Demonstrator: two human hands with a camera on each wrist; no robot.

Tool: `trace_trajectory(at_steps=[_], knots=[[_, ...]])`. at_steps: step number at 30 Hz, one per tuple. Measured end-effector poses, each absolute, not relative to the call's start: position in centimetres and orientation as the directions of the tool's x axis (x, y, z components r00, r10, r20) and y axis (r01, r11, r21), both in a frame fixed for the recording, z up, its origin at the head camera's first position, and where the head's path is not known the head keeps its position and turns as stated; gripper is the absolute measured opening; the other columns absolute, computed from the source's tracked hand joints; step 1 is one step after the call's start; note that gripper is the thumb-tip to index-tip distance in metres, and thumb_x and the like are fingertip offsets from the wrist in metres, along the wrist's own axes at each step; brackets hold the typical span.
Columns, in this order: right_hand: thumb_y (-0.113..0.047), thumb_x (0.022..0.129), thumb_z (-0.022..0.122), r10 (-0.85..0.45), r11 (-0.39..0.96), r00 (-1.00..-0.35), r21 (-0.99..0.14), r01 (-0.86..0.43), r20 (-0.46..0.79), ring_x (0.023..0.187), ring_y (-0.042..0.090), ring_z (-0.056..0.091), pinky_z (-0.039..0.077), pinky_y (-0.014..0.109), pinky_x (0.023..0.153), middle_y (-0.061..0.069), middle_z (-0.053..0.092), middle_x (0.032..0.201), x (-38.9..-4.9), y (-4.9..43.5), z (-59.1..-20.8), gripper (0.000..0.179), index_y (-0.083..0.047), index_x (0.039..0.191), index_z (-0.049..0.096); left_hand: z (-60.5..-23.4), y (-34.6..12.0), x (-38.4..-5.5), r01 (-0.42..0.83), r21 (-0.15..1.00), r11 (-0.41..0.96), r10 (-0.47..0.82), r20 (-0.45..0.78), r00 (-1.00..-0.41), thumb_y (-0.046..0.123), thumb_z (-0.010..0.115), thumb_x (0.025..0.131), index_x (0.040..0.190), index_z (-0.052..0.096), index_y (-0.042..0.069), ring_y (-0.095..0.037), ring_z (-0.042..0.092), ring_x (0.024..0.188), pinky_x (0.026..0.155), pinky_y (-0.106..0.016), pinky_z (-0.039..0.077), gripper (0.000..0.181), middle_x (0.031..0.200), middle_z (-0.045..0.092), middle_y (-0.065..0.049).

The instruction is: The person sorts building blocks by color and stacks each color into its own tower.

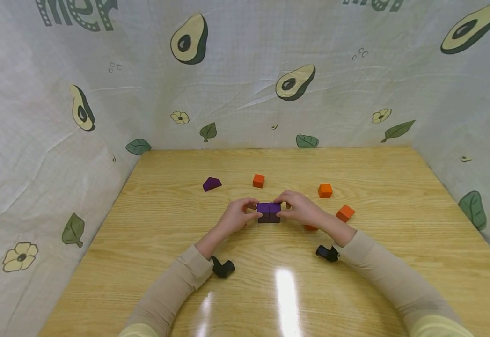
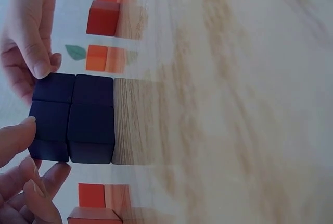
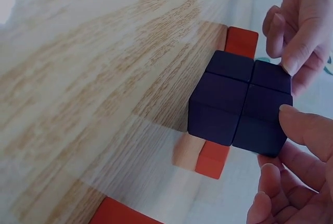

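Several dark purple cubes (image 1: 268, 213) stand close together near the middle of the table, stacked two high in two columns side by side. My left hand (image 1: 235, 216) holds the upper cube on the left between thumb and fingers. From the other side my right hand (image 1: 303, 208) pinches the upper cube on the right. Both wrist views show the thumbs on the near faces of the upper cubes (image 2: 50, 120). The lower cubes (image 3: 216, 107) rest on the wood, with narrow seams between blocks. Fingertips behind the stack are partly hidden.
A flat, angular purple block (image 1: 212, 184) lies at the back left. Orange blocks are scattered around: one behind the stack (image 1: 259, 181), others to the right (image 1: 325, 190), one partly hidden under the right wrist (image 1: 310, 228). Avocado-printed cloth (image 1: 236, 93) encloses the wooden table (image 1: 164, 201).
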State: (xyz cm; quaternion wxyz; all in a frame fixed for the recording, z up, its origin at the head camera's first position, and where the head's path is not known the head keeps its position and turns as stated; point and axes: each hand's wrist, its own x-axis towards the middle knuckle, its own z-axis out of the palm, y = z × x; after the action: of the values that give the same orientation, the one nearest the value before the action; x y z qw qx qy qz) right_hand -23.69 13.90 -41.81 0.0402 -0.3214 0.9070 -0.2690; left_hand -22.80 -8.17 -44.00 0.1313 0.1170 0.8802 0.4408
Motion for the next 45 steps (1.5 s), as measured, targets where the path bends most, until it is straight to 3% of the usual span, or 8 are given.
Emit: trace_trajectory(at_steps=[14, 21, 24, 29, 31, 35, 45], knots=[[-0.015, 0.081, 0.070, -0.594, 0.663, -0.801, -0.520, -0.538, 0.071, 0.077, 0.020, 0.052, 0.043, 0.025, 0.065, 0.013, 0.061, 0.103, -23.6, 13.7, -41.6, 0.034, 0.002, 0.109, 0.062, -44.0, -8.1, -22.7, 0.112, 0.807, 0.580, 0.331, -0.108, -0.938, 0.027, 0.068, 0.083, 0.120, 0.058, 0.012, -0.013, 0.054, 0.065, 0.051, -0.024, 0.047, 0.041, 0.108, 0.065, -0.010], [-0.021, 0.079, 0.072, -0.574, 0.677, -0.815, -0.516, -0.526, 0.079, 0.079, 0.020, 0.053, 0.046, 0.029, 0.068, 0.016, 0.062, 0.107, -23.6, 14.1, -41.9, 0.045, 0.005, 0.114, 0.059, -43.7, -8.6, -22.6, 0.102, 0.825, 0.555, 0.318, -0.098, -0.943, 0.028, 0.070, 0.081, 0.128, 0.051, 0.009, -0.023, 0.061, 0.069, 0.056, -0.028, 0.050, 0.054, 0.112, 0.062, -0.012], [-0.020, 0.079, 0.072, -0.569, 0.670, -0.816, -0.521, -0.529, 0.096, 0.079, 0.020, 0.054, 0.046, 0.029, 0.069, 0.016, 0.062, 0.107, -23.5, 14.3, -41.9, 0.043, 0.005, 0.113, 0.059, -43.5, -9.2, -22.6, 0.113, 0.811, 0.575, 0.283, -0.068, -0.957, 0.033, 0.069, 0.081, 0.127, 0.052, 0.011, -0.020, 0.060, 0.074, 0.061, -0.028, 0.048, 0.054, 0.112, 0.062, -0.008], [-0.015, 0.079, 0.071, -0.555, 0.641, -0.824, -0.572, -0.511, 0.113, 0.076, 0.019, 0.053, 0.045, 0.029, 0.068, 0.016, 0.063, 0.105, -23.3, 14.4, -42.2, 0.041, 0.006, 0.112, 0.060, -42.7, -10.7, -23.3, 0.170, 0.759, 0.628, 0.200, 0.053, -0.978, 0.032, 0.066, 0.085, 0.123, 0.056, 0.010, -0.017, 0.045, 0.054, 0.051, -0.027, 0.038, 0.045, 0.106, 0.064, -0.005], [-0.014, 0.079, 0.071, -0.543, 0.631, -0.832, -0.598, -0.494, 0.113, 0.076, 0.018, 0.053, 0.045, 0.028, 0.067, 0.017, 0.063, 0.105, -23.2, 14.4, -42.3, 0.040, 0.006, 0.111, 0.060, -42.2, -11.7, -23.9, 0.205, 0.723, 0.660, 0.167, 0.124, -0.978, 0.027, 0.064, 0.086, 0.120, 0.058, 0.008, -0.017, 0.045, 0.054, 0.051, -0.028, 0.039, 0.040, 0.102, 0.064, -0.006], [-0.014, 0.079, 0.071, -0.516, 0.629, -0.851, -0.632, -0.454, 0.097, 0.075, 0.015, 0.051, 0.044, 0.027, 0.066, 0.016, 0.063, 0.105, -23.1, 14.4, -42.4, 0.039, 0.005, 0.111, 0.061, -41.5, -13.9, -25.8, 0.205, 0.657, 0.726, 0.097, 0.197, -0.976, 0.021, 0.061, 0.089, 0.119, 0.058, 0.006, -0.019, 0.055, 0.073, 0.065, -0.032, 0.047, 0.034, 0.102, 0.062, -0.011], [-0.017, 0.079, 0.071, -0.505, 0.629, -0.859, -0.644, -0.436, 0.088, 0.072, 0.012, 0.050, 0.042, 0.024, 0.061, 0.015, 0.064, 0.105, -23.2, 14.4, -42.8, 0.040, 0.003, 0.112, 0.061, -40.4, -18.2, -30.3, 0.069, 0.581, 0.811, 0.033, 0.072, -0.997, 0.019, 0.053, 0.092, 0.129, 0.049, -0.001, -0.035, 0.051, 0.110, 0.090, -0.046, 0.042, 0.042, 0.124, 0.052, -0.021]])
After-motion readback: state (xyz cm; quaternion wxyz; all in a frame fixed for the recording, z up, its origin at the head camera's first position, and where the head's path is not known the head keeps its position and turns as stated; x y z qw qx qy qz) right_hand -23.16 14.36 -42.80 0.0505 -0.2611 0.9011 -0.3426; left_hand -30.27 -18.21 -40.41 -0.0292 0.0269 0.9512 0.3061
